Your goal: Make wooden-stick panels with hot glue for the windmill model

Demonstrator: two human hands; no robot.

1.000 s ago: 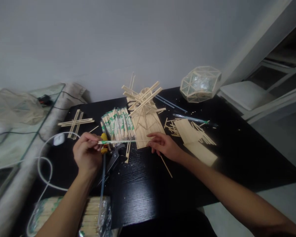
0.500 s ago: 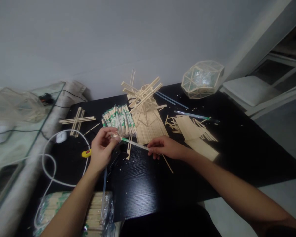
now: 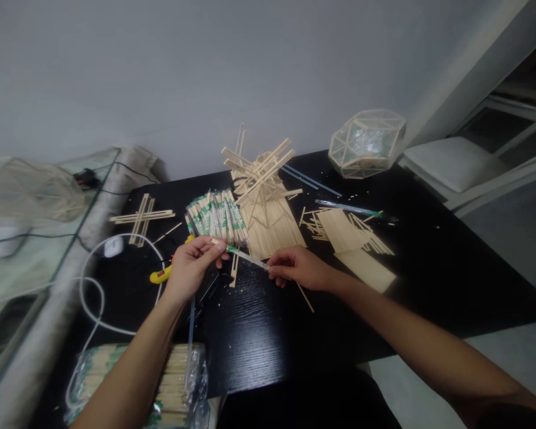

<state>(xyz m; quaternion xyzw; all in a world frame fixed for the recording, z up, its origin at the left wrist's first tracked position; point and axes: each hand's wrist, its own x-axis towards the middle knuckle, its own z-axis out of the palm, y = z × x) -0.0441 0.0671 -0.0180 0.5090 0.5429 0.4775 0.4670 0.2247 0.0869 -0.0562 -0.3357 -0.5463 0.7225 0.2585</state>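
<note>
A pair of disposable chopsticks in a clear wrapper with green print (image 3: 249,258) spans the gap between my two hands, slanting down to the right. My left hand (image 3: 196,261) pinches its upper left end between thumb and fingers. The lower right end is closed in the fingers of my right hand (image 3: 297,265), which cover it. A thin bare stick (image 3: 306,298) shows below my right hand; whether I hold it I cannot tell. Just beyond my hands lie a pile of wrapped chopsticks (image 3: 217,217) and a mat of bare sticks side by side (image 3: 272,229).
A stick structure (image 3: 259,173) stands at the back, with a faceted stick frame (image 3: 367,143) at the right. Crossed sticks (image 3: 142,219), a yellow-handled tool (image 3: 161,275) and a white cable (image 3: 83,298) lie left. A bag of chopsticks (image 3: 178,381) sits at the near left.
My left hand has shifted slightly to the right along the wrapped chopsticks, toward my right hand. My right hand has barely moved.
</note>
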